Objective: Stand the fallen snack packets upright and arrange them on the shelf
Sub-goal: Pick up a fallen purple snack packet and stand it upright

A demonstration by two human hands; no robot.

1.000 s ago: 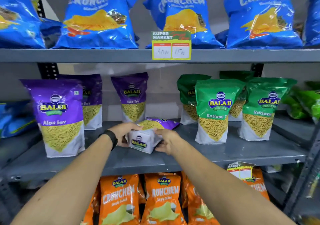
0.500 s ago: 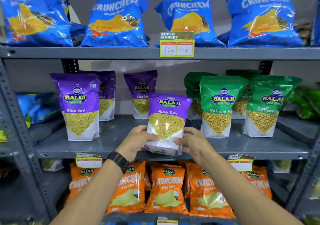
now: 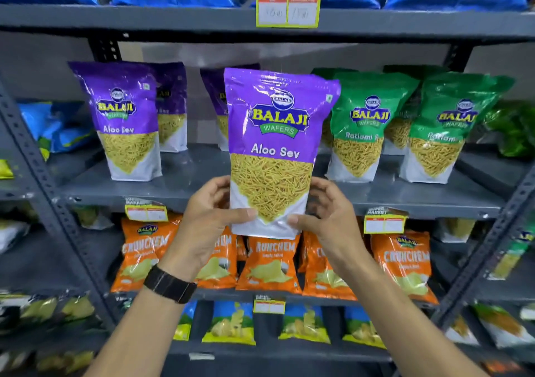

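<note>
- Both hands held the purple Aloo Sev packet [image 3: 275, 150] upright in the air, in front of the middle shelf [image 3: 202, 194] and not yet resting on it; the left hand [image 3: 212, 217] and the right hand [image 3: 324, 217] had their fingers closed on its lower edges, thumbs across the white base.
- The grip sat low on a tall, top-heavy pouch — it could have flopped forward or slipped, judging by the glossy film.
- Set down carelessly, it might have tipped again or knocked the green Ratlami packet [image 3: 364, 127] just to its right.
- The gap between that one and the standing purple packet [image 3: 124, 121] looked wide enough.
- The held pouch showed thin yellow sev through its clear window, filling the lower half.
</note>
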